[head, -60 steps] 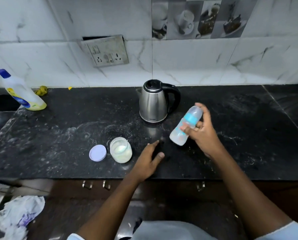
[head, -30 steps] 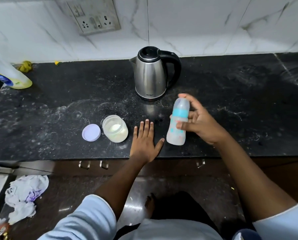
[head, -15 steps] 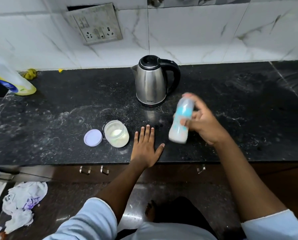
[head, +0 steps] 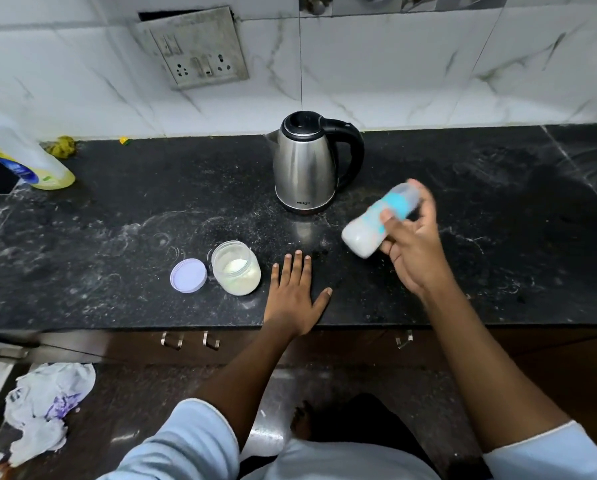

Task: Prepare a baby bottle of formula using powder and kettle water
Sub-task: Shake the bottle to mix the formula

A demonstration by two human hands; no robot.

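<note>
While right hand (head: 415,252) grips cylindrical bottle (head: 364,237), speckled counter (head: 117,237), steel kettle (head: 304,168)

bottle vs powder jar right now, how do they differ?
Pose: the baby bottle is tilted, lifted off the counter in the right hand; the powder jar stands upright on it.
Closure: the bottle looks capped above its blue collar, though blurred; the jar is open, its lilac lid lying beside it.
Shape: the bottle is slim and long, the jar squat and wide.
Shared: both are translucent with whitish contents.
</note>
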